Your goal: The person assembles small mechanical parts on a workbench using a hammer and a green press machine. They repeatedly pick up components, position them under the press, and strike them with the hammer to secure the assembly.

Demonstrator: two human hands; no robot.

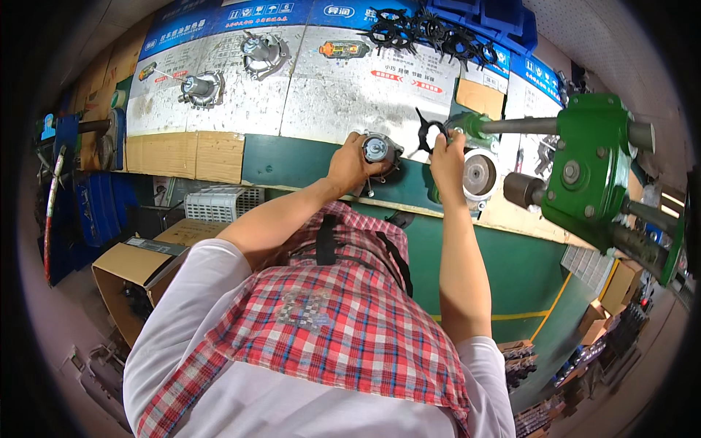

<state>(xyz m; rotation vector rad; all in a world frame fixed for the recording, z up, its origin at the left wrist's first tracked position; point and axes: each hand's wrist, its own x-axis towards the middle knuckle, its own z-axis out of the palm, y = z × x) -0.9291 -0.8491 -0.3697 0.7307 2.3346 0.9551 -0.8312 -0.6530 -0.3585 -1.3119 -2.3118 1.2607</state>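
At the bench's front edge, my left hand (349, 166) is closed around the side of a round metal motor unit (375, 149), whose silvery top faces up. A little to its right, my right hand (447, 155) pinches a black ring-shaped bracket (423, 131) with thin arms sticking out. The bracket is held up off the bench, apart from the motor unit. Just beyond my right hand lies the round metal plate (479, 175) of a green press (593, 164). Part of the bracket is hidden behind my fingers.
Two similar motor units (201, 89) (263, 54) stand on the cardboard-covered bench (321, 95) at the far left. Several black brackets (431, 33) are piled at the back, beside blue bins (504, 23). A white crate (217, 204) and an open carton (120, 281) sit below left.
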